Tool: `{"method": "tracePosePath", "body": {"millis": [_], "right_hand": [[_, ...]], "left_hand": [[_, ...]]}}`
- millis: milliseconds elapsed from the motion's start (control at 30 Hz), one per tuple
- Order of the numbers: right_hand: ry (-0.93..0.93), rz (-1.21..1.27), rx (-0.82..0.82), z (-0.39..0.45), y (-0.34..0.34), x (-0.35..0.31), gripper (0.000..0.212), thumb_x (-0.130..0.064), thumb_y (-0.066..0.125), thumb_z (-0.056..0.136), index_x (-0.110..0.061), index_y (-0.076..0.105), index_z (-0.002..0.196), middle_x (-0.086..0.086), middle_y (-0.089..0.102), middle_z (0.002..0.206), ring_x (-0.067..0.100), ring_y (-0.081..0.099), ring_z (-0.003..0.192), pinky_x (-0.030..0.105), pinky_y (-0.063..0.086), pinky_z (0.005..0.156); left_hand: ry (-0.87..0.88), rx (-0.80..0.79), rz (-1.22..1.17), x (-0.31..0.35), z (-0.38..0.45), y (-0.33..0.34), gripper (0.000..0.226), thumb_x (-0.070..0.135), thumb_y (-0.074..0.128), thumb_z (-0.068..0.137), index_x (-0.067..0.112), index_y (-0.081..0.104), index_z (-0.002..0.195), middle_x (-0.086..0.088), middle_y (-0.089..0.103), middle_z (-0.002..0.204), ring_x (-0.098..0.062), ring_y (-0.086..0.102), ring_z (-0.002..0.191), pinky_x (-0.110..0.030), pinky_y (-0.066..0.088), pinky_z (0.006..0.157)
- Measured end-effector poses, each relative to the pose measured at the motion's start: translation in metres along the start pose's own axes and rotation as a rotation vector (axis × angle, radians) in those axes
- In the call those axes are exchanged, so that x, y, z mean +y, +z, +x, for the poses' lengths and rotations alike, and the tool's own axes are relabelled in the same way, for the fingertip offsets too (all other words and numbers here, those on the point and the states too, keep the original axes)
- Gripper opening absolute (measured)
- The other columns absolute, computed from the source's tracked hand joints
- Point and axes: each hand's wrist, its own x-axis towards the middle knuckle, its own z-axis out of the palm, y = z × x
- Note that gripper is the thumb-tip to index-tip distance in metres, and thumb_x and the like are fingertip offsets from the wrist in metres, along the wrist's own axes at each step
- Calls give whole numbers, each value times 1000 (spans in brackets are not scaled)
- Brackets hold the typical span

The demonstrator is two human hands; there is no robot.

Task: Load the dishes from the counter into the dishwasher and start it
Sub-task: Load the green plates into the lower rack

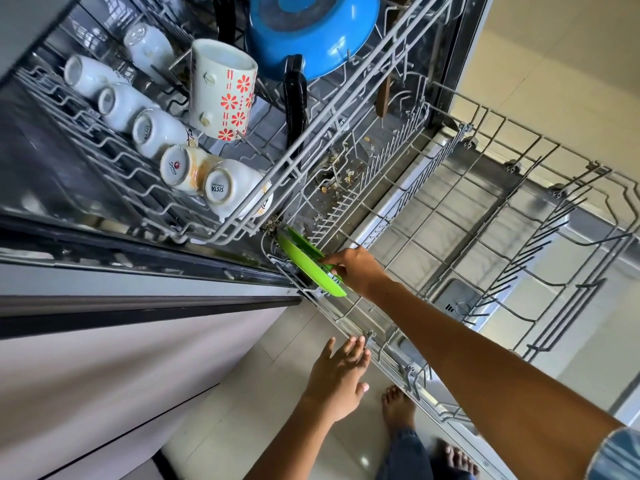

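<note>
Fingers [334,259] of right hand [356,270] pinching green plate [311,268], standing on edge in lower rack [485,237] at 9 o'clock corner; left hand [337,379] hovering at 6 o'clock, fingers spread wide, holding nothing.

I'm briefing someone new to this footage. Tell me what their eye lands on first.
The bright green plates, held by the right hand at the lower rack's near corner. Next, the blue pan at the upper rack's far end, beside a mug with red flowers.
</note>
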Motion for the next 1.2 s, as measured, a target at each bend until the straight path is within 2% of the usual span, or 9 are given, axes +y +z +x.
{"method": "tracePosePath", "body": {"millis": [67, 233, 367, 500, 600, 700, 833, 967, 1200], "right_hand": [[-7, 10, 19, -4, -1, -1, 33, -12, 52, 94, -28, 62, 122, -3, 63, 122, 12, 64, 96, 20, 47, 91], [43, 85, 263, -35, -13, 1, 42, 4, 44, 92, -21, 66, 116, 4, 68, 114, 3, 59, 68, 11, 46, 61], [33, 102, 382, -77, -22, 1, 33, 7, 51, 87, -13, 72, 103, 4, 71, 104, 17, 69, 89, 34, 55, 86], [-45, 37, 454, -129, -38, -20, 27, 7, 59, 84, -12, 73, 97, 0, 72, 99, 11, 69, 83, 3, 46, 75], [-109, 28, 541, -168, -57, -53, 25, 5, 62, 83, -12, 74, 97, -2, 73, 98, 11, 69, 79, 7, 46, 71], [-199, 31, 560, -212, -78, -110, 25, 1, 61, 84, -17, 72, 98, -5, 72, 96, 14, 69, 76, 31, 56, 67], [-384, 9, 575, -285, -105, -209, 24, -5, 65, 84, -23, 70, 99, -9, 71, 93, 8, 65, 71, 15, 48, 61], [-578, 85, 558, -352, -121, -313, 21, -4, 63, 85, -17, 70, 100, -5, 72, 93, 11, 66, 77, 20, 50, 67], [-814, 106, 394, -404, -111, -438, 20, -8, 60, 89, -18, 69, 104, -8, 70, 101, 11, 66, 86, 34, 55, 77]], "left_hand": [[-22, -30, 9, 5, -3, -6, 52, 45, 61, 71, 22, 68, 117, -2, 57, 133, -14, 55, 121, -41, 44, 97], [-17, 37, -8, 5, -2, -9, 57, 32, 37, 101, 11, 17, 150, -5, 0, 159, -17, 0, 146, -40, -4, 116], [-59, 18, -40, 11, -4, -27, 56, 33, 38, 100, 10, 22, 149, -7, 11, 159, -18, 6, 146, -40, 3, 116], [-113, 274, -117, 22, -23, -63, 46, 34, 38, 100, 10, 38, 139, -6, 31, 151, -19, 21, 142, -33, 17, 114], [-162, 411, -157, 34, -68, -102, 48, 36, 32, 102, 13, 35, 144, -2, 25, 155, -15, 17, 144, -30, 9, 116], [-231, 608, -183, 49, -149, -144, 46, 38, 35, 99, 16, 51, 136, 0, 41, 147, -15, 37, 136, -29, 22, 113], [-291, 812, -194, 75, -279, -187, 43, 37, 38, 86, 19, 73, 104, -1, 68, 116, -19, 64, 107, -31, 52, 84], [-474, 927, -220, 104, -408, -202, 56, 44, 24, 93, 16, 66, 119, -5, 51, 139, -21, 48, 128, -33, 35, 106], [-759, 1204, -299, 116, -533, -171, 39, 38, 42, 90, 15, 72, 102, -9, 63, 124, -26, 59, 115, -41, 48, 95]]}}
